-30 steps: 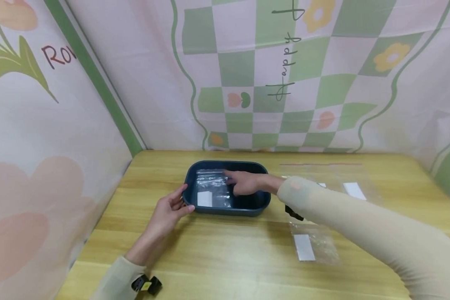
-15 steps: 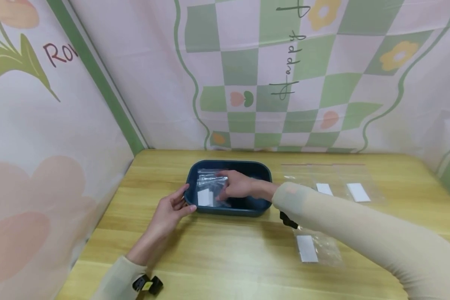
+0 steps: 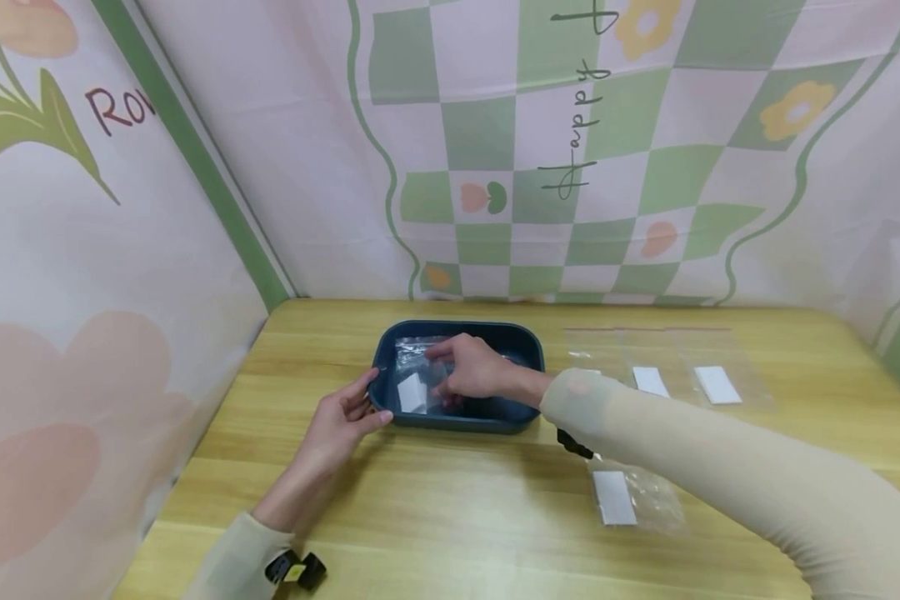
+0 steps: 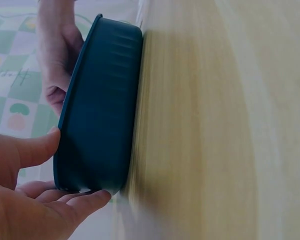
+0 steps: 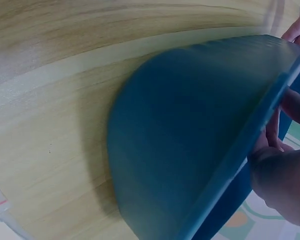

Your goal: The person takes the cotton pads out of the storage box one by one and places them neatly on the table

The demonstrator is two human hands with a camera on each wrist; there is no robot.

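A dark blue plastic box (image 3: 450, 423) sits on the wooden table, its side walls showing in both wrist views. My left hand (image 3: 337, 425) holds its left end, thumb at the near rim and fingers against the end wall, as the left wrist view (image 4: 90, 140) also shows. Inside the box, my right hand (image 3: 476, 367) has its bent fingers and thumb at the right part of a clear zip-lock bag (image 3: 411, 360). The bag bears a white label (image 3: 412, 392), which lies tilted. The box wall hides the right fingertips in both wrist views.
Several clear zip-lock bags with white labels lie on the table (image 3: 450, 517) to the right, among them a near bag (image 3: 656, 500) and a far right bag (image 3: 753, 375). The right forearm partly covers them. A printed curtain (image 3: 480, 242) hangs behind the table.
My right hand has bent its fingers and thumb at the bag, drawn slightly up and left. The bag's label has shifted and tilted. My left hand stays on the box.
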